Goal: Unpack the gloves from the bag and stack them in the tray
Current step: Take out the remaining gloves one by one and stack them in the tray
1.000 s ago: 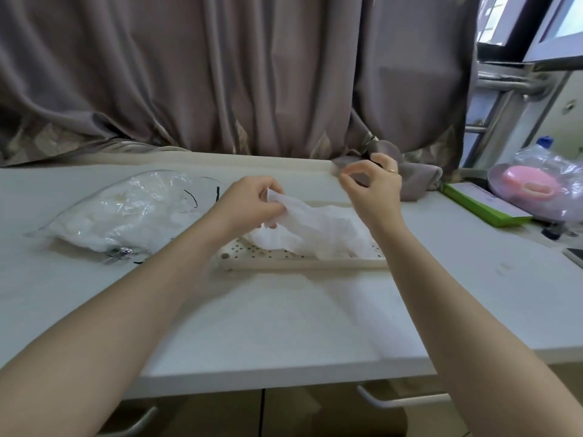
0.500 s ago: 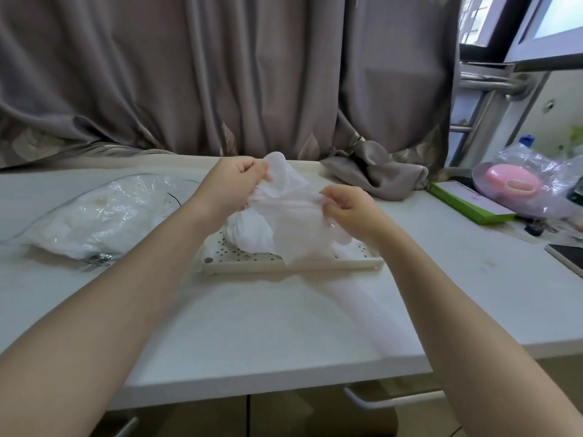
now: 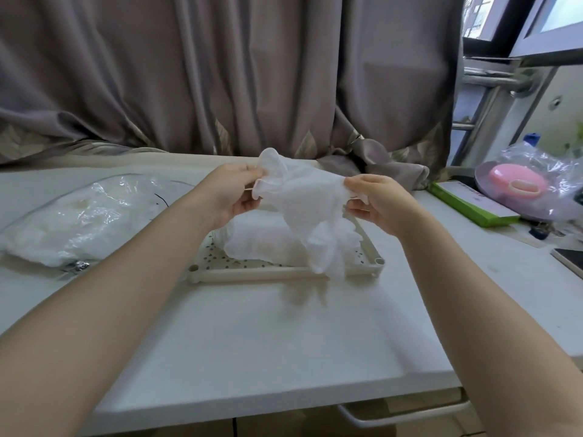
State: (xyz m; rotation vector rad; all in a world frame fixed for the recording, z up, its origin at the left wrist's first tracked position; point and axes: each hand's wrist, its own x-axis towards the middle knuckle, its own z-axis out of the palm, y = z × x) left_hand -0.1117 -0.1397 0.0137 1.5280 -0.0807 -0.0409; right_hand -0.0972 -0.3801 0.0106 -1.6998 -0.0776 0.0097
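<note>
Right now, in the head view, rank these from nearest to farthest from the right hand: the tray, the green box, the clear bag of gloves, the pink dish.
From the right hand:
1. Tray, just below and left of it.
2. Green box, to its right on the table.
3. Pink dish, farther right, under plastic wrap.
4. Clear bag of gloves, far left, beyond the left hand.

My glove (image 3: 303,200) hid the far side of the tray (image 3: 258,274); the bag's (image 3: 79,222) contents were a white blur.
</note>
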